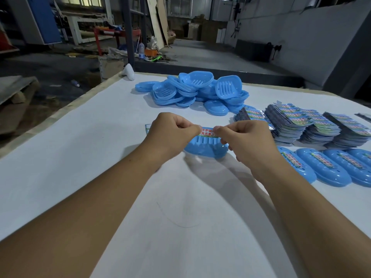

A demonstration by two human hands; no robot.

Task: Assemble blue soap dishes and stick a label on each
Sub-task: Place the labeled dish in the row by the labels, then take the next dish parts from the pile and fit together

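White worktable point(112, 121), dim, perhaps warehouse.

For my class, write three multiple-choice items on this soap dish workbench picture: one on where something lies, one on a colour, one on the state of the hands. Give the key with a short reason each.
1. Where do the finished, labelled dishes lie?
A. at the right edge, below the label stacks
B. on the floor
C. atop the far pile

2. What colour are the loose dish parts in the far pile?
A. red
B. blue
C. white

3. What are the two hands doing?
A. resting flat
B. pinching one label
C. lifting a stack

Key: 1 A, they sit in a row under the label stacks. 2 B, all are blue. 3 B, left hand and right hand pinch a label over a dish.
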